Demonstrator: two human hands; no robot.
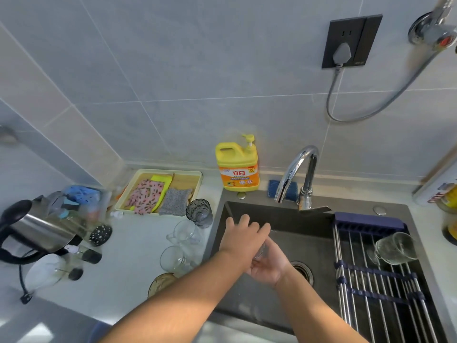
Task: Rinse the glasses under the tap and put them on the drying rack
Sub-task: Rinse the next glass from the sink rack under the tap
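Over the dark sink (291, 219), both hands meet around a clear glass (261, 251), mostly hidden between them. My right hand (269, 264) cups it from below and my left hand (243, 237) lies over it with fingers spread. The chrome tap (298, 174) stands behind; no water stream is visible. One rinsed glass (395, 247) lies on its side on the roll-up drying rack (385, 293) across the sink's right half. On the counter left of the sink stand a dark ribbed glass (199, 212), two clear handled glasses (183, 232) (173, 259) and an amber glass (162, 283).
A yellow detergent bottle (237, 164) and blue sponge (274, 188) sit behind the sink. A tray with cloths (158, 194) lies at the back left. A steel kettle (37, 229) and small bottles crowd the left counter. Jars stand at the right edge (447, 214).
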